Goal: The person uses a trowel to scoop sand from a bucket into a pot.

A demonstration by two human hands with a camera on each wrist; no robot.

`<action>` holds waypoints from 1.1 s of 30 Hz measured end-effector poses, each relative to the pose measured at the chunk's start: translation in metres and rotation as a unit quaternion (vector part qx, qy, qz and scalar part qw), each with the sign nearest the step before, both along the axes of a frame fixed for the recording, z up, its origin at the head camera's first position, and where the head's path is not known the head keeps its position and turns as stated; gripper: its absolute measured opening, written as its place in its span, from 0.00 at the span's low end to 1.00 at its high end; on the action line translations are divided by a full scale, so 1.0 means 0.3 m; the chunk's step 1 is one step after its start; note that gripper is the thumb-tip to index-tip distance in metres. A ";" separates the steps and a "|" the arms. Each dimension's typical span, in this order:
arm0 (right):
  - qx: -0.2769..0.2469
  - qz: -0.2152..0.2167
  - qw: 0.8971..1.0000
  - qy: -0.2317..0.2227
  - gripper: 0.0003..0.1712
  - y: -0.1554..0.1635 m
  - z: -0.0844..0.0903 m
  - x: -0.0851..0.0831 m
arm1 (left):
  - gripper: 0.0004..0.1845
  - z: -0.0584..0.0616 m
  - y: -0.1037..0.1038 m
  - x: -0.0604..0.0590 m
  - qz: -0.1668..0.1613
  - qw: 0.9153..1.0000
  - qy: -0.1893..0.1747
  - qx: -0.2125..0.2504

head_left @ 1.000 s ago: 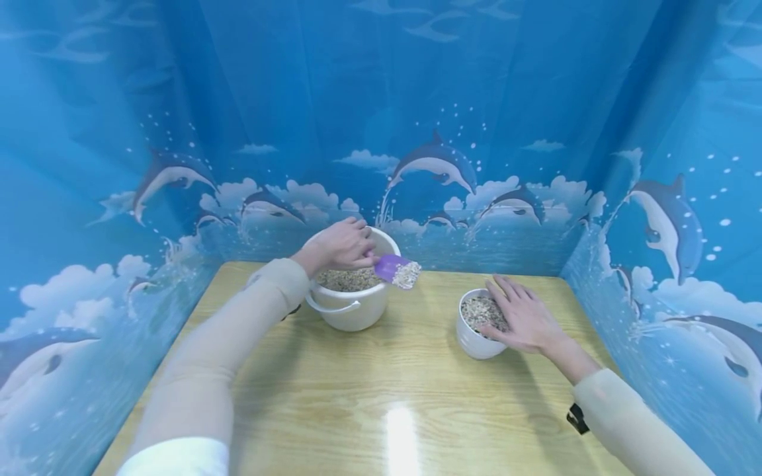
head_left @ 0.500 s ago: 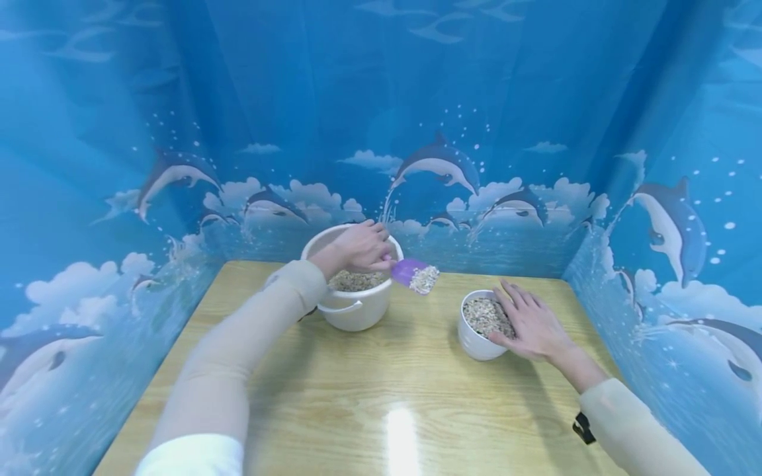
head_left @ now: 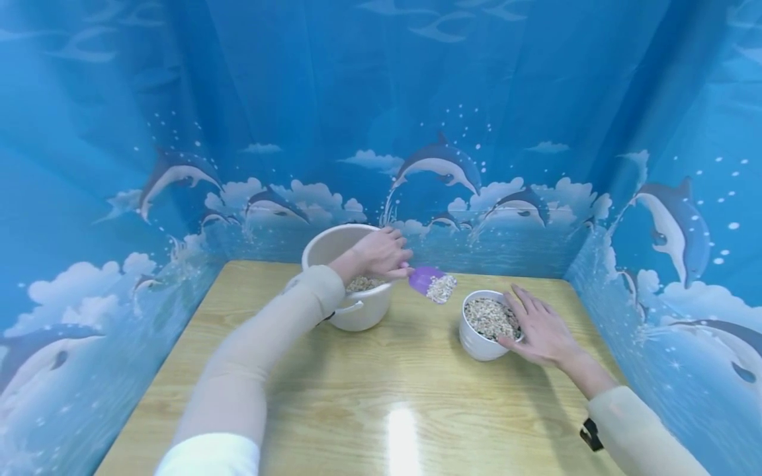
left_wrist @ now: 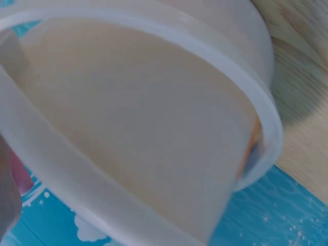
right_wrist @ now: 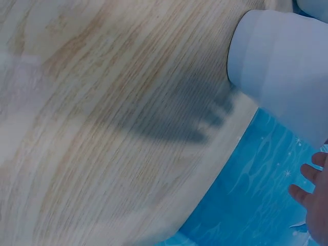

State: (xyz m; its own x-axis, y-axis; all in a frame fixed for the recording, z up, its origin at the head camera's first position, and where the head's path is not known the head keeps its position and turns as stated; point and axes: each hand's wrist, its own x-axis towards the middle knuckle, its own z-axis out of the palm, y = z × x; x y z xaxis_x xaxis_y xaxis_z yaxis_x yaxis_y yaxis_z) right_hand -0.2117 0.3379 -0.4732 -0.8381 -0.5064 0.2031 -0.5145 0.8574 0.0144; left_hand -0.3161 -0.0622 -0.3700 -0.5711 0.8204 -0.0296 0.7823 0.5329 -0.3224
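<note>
I see left hand (head_left: 381, 254) pinching purple scoop (head_left: 433, 283), loaded with grain, airborne between bucket (head_left: 333, 246) and white bowl (head_left: 479, 344) | scoop's long axis aims right toward bowl | right hand (head_left: 538, 325), fingers spread, rests on bowl's rim

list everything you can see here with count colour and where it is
bucket: 1, cream white with a handle, back left of the table, some grain inside
scoop: 1, purple, loaded with grain, in the air between bucket and bowl
bowl: 1, white, right of the bucket, filled with grain
table: 1, light wood, glossy, under both vessels
backdrop: 1, blue with dolphins and clouds, around three sides of the table
sleeves: 2, beige, on both arms
left hand: 1, over the bucket's rim, grips the scoop's handle
right hand: 1, fingers flat on the bowl's right rim
</note>
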 end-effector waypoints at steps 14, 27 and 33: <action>-0.005 0.005 1.000 -0.003 0.59 0.027 -0.013 0.016 | 0.32 -0.008 0.089 0.009 0.003 1.000 0.001 -0.011; 0.006 0.005 1.000 -0.011 0.61 0.045 -0.024 0.014 | 0.28 -0.012 0.164 0.023 -0.014 1.000 0.012 -0.010; 0.006 0.002 1.000 -0.017 0.61 0.051 -0.029 0.016 | 0.29 -0.024 0.206 0.028 -0.015 0.999 0.020 -0.024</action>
